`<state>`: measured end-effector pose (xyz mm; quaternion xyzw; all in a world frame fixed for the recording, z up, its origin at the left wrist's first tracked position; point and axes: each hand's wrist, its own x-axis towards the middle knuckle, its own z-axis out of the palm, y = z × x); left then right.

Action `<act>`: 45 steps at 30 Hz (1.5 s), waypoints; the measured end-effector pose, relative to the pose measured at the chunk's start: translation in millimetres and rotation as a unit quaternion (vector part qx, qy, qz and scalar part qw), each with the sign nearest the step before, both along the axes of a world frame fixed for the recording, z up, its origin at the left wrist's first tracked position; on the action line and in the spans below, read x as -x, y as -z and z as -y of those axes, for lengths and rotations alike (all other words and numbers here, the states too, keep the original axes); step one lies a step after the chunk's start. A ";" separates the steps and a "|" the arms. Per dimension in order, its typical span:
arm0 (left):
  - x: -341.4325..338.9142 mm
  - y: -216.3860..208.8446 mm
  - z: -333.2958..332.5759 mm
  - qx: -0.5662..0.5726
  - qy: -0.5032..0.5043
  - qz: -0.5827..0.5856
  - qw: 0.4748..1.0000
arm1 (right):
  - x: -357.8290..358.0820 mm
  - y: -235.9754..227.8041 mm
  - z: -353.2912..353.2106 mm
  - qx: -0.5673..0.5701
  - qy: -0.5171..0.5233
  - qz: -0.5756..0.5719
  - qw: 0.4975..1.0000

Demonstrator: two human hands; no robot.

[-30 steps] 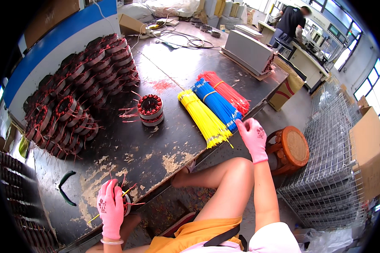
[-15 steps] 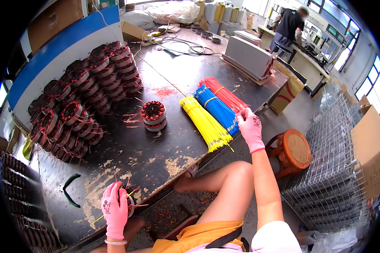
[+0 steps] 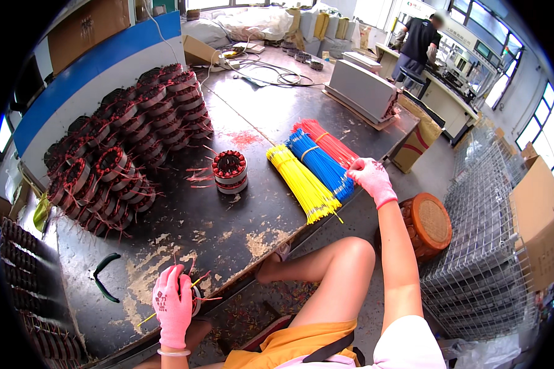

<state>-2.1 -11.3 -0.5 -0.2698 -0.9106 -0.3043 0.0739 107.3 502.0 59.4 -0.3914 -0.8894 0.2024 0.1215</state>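
My left hand point(image 3: 173, 301), in a pink glove, is closed around a small motor stator point(image 3: 196, 302) at the table's near edge. The hand hides most of it. A yellow wire point(image 3: 146, 320) runs out under the hand, and thin red leads stick out beside it. My right hand point(image 3: 374, 179), also gloved in pink, pinches at the near ends of the red wire bundle point(image 3: 326, 140), beside the blue wire bundle point(image 3: 319, 161). What lies between its fingertips is too small to tell. Left of these is a yellow wire bundle point(image 3: 301, 184). Two stacked stators point(image 3: 230, 172) stand mid-table.
Many stators point(image 3: 129, 117) are piled at the left against a blue-and-white board. Black-handled nippers point(image 3: 104, 277) lie on the worn table point(image 3: 184, 215). A wooden stool point(image 3: 428, 224) and wire cages point(image 3: 480, 246) stand right. A person point(image 3: 418, 46) works at a machine behind.
My right hand has shifted slightly right and down at the wire ends, its wrist turning. My left hand keeps its hold on the stator. The view has moved a little.
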 end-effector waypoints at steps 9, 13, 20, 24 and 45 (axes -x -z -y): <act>-1.7 -3.4 0.3 -0.028 -0.006 0.013 0.999 | -48.8 -21.8 45.3 -0.109 0.021 -0.091 0.990; -14.2 -29.4 -10.7 -0.059 0.012 -0.211 0.976 | -46.2 -52.6 161.4 0.001 -0.084 -0.308 0.948; -33.8 -103.8 -14.4 -0.019 0.174 -0.341 0.924 | 8.4 -43.7 283.4 0.255 -0.483 -0.291 0.786; -35.4 -75.3 8.9 -0.064 0.003 -0.241 0.968 | 60.5 10.6 279.1 0.195 -0.408 -0.175 0.875; 0.5 -4.6 6.7 -0.062 0.067 0.023 0.996 | 57.9 65.4 319.3 0.085 -0.467 -0.253 0.843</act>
